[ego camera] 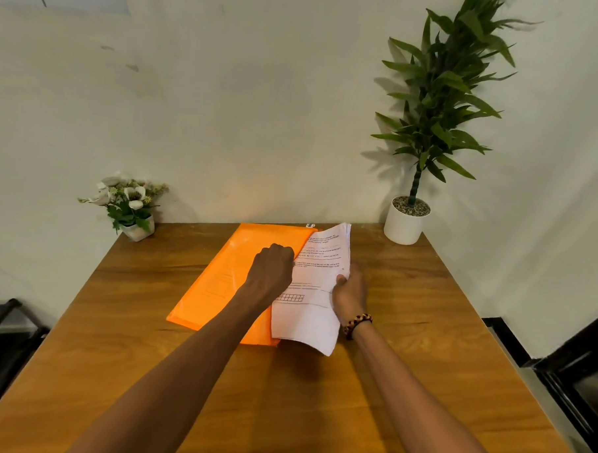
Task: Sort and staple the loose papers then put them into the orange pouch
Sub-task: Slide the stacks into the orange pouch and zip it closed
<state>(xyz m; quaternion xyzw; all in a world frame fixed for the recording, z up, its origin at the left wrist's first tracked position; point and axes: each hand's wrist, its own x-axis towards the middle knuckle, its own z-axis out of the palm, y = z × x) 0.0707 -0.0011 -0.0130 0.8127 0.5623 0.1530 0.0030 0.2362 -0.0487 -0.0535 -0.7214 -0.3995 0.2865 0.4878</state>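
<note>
Now at the pouching step, by my reading. Papers sit as one sheaf, printed side up, angled half over the right edge of the orange pouch, which lies flat on the wooden table.

Right hand grips the sheaf at its right edge: thumb on top of the page, fingers curled beneath and out of sight. The near end of the sheaf droops past my wrist, clear of the table.

Left hand is curled into a near fist at the sheaf's left edge, knuckles up, right where paper meets pouch. Whether those fingers pinch the pouch's flap, the paper edge, or both, I cannot tell; the fingertips are hidden under the hand.

No stapler in view; whether the sheaf is stapled I cannot see. I judge sorting done.

Next move, as I see it: left fingers must hold the pouch mouth open while the right hand slides the sheaf leftward into it, keeping pages square.

Beyond the fingers: flower pot at the far-left corner, tall potted plant at the far right.
</note>
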